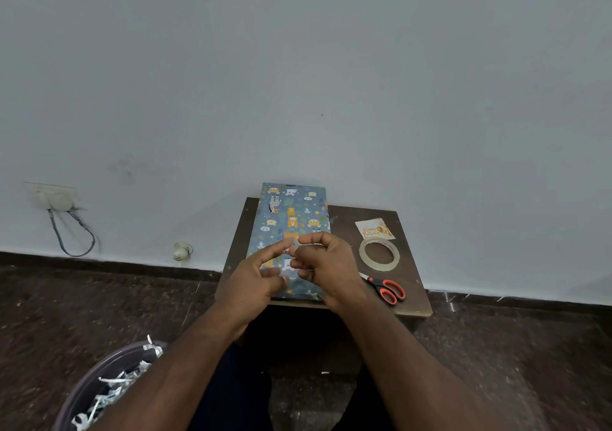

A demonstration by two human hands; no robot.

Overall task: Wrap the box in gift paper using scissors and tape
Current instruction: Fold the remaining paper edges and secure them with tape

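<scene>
Bin (pixel 99 394) of paper shreds at 7 o'clock. Left hand (pixel 256 273) and right hand (pixel 326 265) hover over wrapped box (pixel 291 218); whether either grip pinches anything, can't tell. Box on worktop (pixel 410 298), blue animal-print paper. At 3 o'clock: card (pixel 374 229), tape roll (pixel 380 253), scissors (pixel 385 288).

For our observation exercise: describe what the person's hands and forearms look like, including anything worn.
The left hand and right hand are bare: no gloves, rings, watch or bracelets visible. Both forearms are uncovered, with no sleeves showing in view.
</scene>
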